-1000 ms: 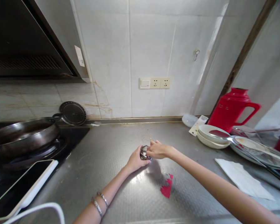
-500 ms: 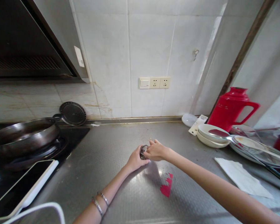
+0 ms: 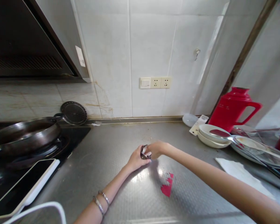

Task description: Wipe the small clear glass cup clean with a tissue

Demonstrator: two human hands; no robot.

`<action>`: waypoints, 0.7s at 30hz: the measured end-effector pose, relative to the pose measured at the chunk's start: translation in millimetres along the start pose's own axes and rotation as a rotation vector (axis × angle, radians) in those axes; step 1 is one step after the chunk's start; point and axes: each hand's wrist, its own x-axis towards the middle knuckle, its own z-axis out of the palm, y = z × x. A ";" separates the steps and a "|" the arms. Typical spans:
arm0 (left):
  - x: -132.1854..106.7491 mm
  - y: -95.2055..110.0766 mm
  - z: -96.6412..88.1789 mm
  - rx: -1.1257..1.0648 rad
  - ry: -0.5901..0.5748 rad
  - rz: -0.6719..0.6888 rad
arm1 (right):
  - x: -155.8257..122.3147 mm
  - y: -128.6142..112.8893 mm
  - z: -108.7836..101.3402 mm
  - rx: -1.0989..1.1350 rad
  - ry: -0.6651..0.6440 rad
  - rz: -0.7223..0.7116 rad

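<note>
At the middle of the counter, my left hand [image 3: 136, 160] is wrapped round a small dark, shiny, round cup-like thing [image 3: 143, 153]. It is tilted, with its rim facing partly toward me, and something whitish shows inside. My right hand [image 3: 156, 150] is at its right side, with the fingers curled in against the opening. Those fingertips are mostly hidden, and I cannot make out what they hold. Two silvery bracelets [image 3: 100, 202] circle my left wrist.
A pan [image 3: 25, 135] stands on the black stove at left, near a phone-like device [image 3: 25, 186] with a white cable. At right are stacked white bowls [image 3: 212, 141], a red thermos [image 3: 232, 109], plates with utensils and a white napkin [image 3: 242, 175]. A red patch [image 3: 167, 186] marks the counter.
My right hand has turned over, its wrist raised and fingers pointing down by the rim. The cup-like thing's opening now shows more. My left hand has hardly moved.
</note>
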 end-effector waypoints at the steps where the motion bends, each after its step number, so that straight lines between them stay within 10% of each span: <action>1: -0.1 1.0 -0.5 0.004 -0.001 -0.002 | 3.2 1.8 -3.7 -0.005 -0.044 -0.017; 9: -1.1 4.4 -1.9 0.033 0.006 -0.036 | 18.0 10.3 -14.4 -0.027 -0.216 -0.057; 21: 0.2 3.4 -0.7 0.026 0.012 -0.043 | 25.5 9.2 -4.8 -0.101 -0.094 0.012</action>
